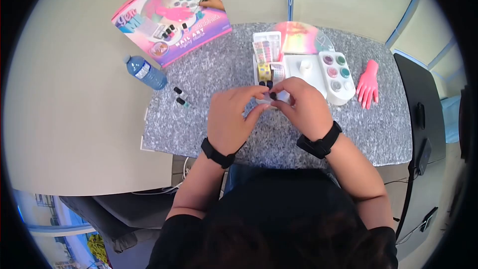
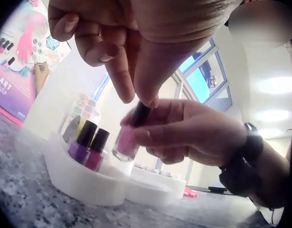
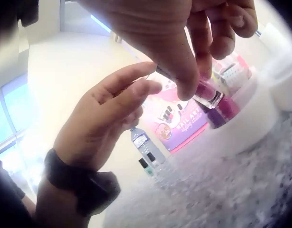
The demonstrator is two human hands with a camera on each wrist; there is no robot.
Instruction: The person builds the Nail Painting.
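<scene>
Over the front of the white tray, both hands meet at a small nail polish bottle with pink polish and a black cap. My left hand pinches the cap from above between thumb and finger. Its other fingers are loosely bent. From the side, my right hand grips the bottle between thumb and fingers, and the glass base shows below them. A purple nail polish bottle and a magenta one stand upright in the tray close by, both capped.
Two more nail polish bottles lie at the left near a water bottle. A nail art box stands at the back left. Right of the tray are a holder of glitter pots and a pink model hand on the speckled table.
</scene>
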